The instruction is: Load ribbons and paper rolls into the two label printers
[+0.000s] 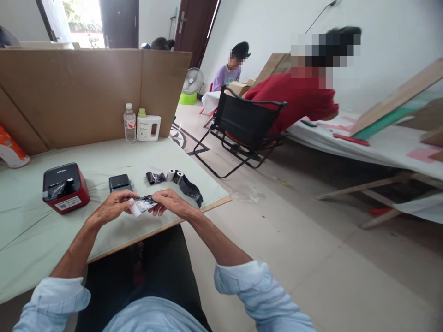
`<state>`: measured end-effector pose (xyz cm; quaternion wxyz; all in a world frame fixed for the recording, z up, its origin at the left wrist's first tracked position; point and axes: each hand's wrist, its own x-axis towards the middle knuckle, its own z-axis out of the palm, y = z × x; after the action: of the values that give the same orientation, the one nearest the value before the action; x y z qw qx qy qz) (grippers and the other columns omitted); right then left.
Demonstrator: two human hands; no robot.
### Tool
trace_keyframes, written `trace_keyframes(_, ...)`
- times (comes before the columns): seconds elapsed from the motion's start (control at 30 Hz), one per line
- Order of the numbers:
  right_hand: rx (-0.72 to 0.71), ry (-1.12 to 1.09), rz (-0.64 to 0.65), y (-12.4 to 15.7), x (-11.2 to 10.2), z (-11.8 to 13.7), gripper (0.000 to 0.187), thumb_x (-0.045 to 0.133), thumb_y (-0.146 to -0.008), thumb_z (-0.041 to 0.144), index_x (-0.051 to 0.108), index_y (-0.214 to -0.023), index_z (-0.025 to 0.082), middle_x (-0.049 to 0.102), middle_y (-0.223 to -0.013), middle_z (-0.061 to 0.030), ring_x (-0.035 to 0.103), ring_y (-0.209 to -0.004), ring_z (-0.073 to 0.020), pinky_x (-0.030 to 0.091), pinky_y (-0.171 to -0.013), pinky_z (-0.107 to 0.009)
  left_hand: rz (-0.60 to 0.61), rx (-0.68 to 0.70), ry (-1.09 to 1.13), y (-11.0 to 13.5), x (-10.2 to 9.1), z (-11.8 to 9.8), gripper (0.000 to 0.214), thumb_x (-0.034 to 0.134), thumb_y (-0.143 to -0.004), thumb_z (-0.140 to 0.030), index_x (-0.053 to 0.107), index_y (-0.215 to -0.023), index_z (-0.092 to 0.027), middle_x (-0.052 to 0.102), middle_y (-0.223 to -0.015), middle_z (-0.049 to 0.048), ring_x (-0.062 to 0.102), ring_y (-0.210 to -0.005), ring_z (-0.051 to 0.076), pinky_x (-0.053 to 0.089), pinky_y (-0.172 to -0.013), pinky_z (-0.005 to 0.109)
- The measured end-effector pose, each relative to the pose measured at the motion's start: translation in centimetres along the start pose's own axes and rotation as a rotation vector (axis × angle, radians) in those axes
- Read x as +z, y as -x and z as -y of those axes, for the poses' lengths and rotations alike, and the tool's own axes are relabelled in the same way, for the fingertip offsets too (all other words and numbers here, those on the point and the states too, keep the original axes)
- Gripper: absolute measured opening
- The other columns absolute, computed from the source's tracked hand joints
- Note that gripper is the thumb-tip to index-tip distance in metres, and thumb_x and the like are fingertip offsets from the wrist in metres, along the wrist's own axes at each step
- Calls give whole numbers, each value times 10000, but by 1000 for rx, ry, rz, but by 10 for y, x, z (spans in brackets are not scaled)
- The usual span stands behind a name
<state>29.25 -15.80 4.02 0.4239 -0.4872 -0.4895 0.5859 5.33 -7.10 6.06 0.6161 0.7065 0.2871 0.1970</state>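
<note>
Between my two hands is a small white paper roll (pixel 136 209) with a loose, black-marked end, held just above the table's front edge. My left hand (pixel 114 205) pinches the rolled side, and my right hand (pixel 172 202) grips the unwound black end. Just behind my left hand lies a small dark device (pixel 119 181). Further left stands a red and black printer (pixel 65 190). Beyond my right hand sit small white rolls (pixel 170 174), a long dark strip (pixel 191 190) trailing beside them, and a dark roll (pixel 151 178) with its end loose.
A pale cloth covers the table (pixel 31 221). At its back, a water bottle (pixel 129 124) and a white jug (pixel 148 128) stand before a cardboard panel (pixel 86 97). An orange and white container (pixel 12 150) is far left. To the right, a person in red (pixel 294 99) occupies a black folding chair (pixel 244 117).
</note>
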Motion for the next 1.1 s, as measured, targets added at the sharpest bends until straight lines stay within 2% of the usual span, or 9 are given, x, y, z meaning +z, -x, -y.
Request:
trace_keyframes(0.2, -27, -182, 83, 2, 9, 0, 634, 773, -768, 753, 722, -863, 128, 771, -765, -90, 724, -642, -168, 580, -599, -257, -60, -15, 268, 10, -1, 1, 467, 869, -773, -461, 738, -1109, -165, 724, -965, 59, 637, -773, 156, 526, -692, 272)
trace_keyframes(0.3, -57, -187, 105, 2, 19, -2, 582, 838, -754, 685, 718, -917, 139, 763, -824, -68, 734, -698, -169, 593, -612, -255, -58, -18, 295, 14, 0, -1, 453, 869, -784, -457, 726, -1099, -164, 709, -932, 47, 616, -746, 140, 503, -672, 253)
trace_keyframes(0.4, -87, -131, 50, 1, 30, -4, 497, 891, -747, 581, 729, -908, 139, 743, -784, -33, 706, -653, -140, 590, -601, -242, -33, -16, 266, 18, 0, -4, 448, 866, -791, -457, 720, -1094, -162, 696, -901, 36, 591, -719, 127, 471, -642, 232)
trace_keyframes(0.53, -107, -218, -9, -1, 36, -4, 539, 862, -737, 654, 712, -802, 141, 696, -658, 2, 647, -520, -110, 550, -508, -219, -34, -22, 279, 22, 2, -4, 457, 863, -794, -463, 713, -1110, -170, 697, -914, 30, 593, -723, 124, 464, -635, 227)
trace_keyframes(0.7, -94, -303, 34, 2, 37, 2, 559, 877, -716, 668, 692, -782, 145, 691, -643, 2, 654, -507, -117, 540, -484, -218, -148, -33, 415, 23, 5, 2, 508, 917, -734, -451, 696, -1108, -187, 725, -935, 32, 662, -761, 150, 506, -665, 251)
trace_keyframes(0.8, -75, -294, 9, 6, 35, 5, 540, 909, -692, 635, 662, -728, 156, 677, -617, 12, 622, -474, -105, 509, -458, -209, -211, -35, 483, 23, 6, 4, 519, 952, -689, -436, 685, -1053, -178, 740, -891, 27, 673, -733, 152, 517, -666, 262)
trace_keyframes(0.9, -66, -300, 63, 9, 28, 4, 521, 920, -685, 611, 653, -717, 164, 666, -601, 17, 613, -481, -109, 526, -495, -228, -234, -44, 513, 25, 7, 2, 498, 965, -668, -429, 690, -985, -162, 723, -831, 11, 647, -677, 131, 509, -622, 248)
trace_keyframes(1.0, -82, -288, 111, 8, 20, -4, 467, 917, -699, 563, 691, -803, 168, 680, -645, 11, 627, -534, -122, 555, -572, -260, -219, -66, 545, 27, 7, -4, 486, 972, -658, -419, 695, -958, -156, 693, -774, -8, 623, -635, 117, 493, -586, 236)
trace_keyframes(1.1, -200, -90, -23, 2, 19, -17, 389, 883, -751, 459, 737, -984, 183, 726, -816, -20, 657, -662, -136, 566, -653, -273, -179, -88, 563, 28, 8, -10, 495, 972, -658, -421, 693, -971, -158, 688, -754, -9, 621, -616, 119, 479, -565, 233)
